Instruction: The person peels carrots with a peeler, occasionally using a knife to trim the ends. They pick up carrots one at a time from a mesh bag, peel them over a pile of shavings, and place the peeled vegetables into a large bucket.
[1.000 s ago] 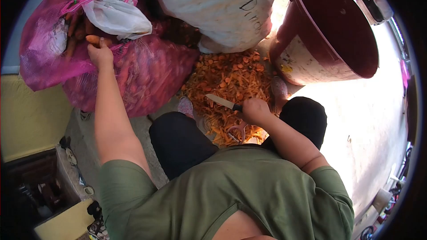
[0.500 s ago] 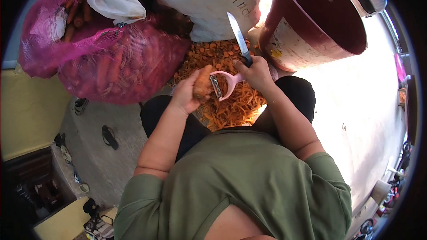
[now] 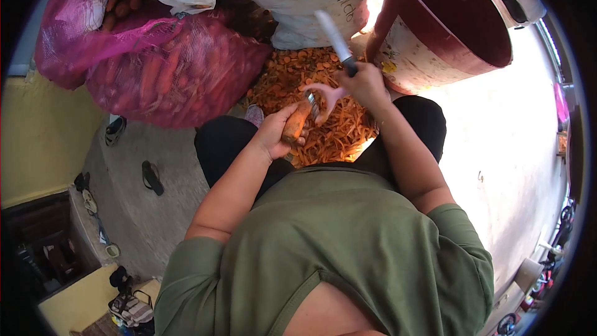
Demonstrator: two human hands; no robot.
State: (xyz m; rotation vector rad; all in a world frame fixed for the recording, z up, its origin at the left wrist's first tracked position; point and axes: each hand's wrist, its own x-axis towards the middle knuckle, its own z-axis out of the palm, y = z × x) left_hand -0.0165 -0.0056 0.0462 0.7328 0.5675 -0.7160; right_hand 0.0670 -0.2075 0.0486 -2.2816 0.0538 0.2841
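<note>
My left hand (image 3: 276,131) is closed around a carrot (image 3: 296,122), partly peeled, with its far end tilted up to the right. My right hand (image 3: 367,84) grips a pink Y-shaped peeler (image 3: 329,94) together with a black-handled knife (image 3: 336,37), whose blade points up and away. The peeler's blade is at the carrot's upper end; blur hides whether they touch. Beneath both hands lies a heap of orange carrot peelings (image 3: 339,134), with cut carrot slices (image 3: 305,61) at its far side.
A pink mesh sack of carrots (image 3: 168,81) stands at the far left. Beyond the heap is a white sack (image 3: 298,0) with handwriting. A large dark red bucket (image 3: 429,43) leans at the right. A dark slipper (image 3: 151,177) lies on the floor at left.
The carrot has tipped from nearly upright toward the right and moved slightly lower. The peeler has shifted to the carrot's upper end. The view has moved a little.
</note>
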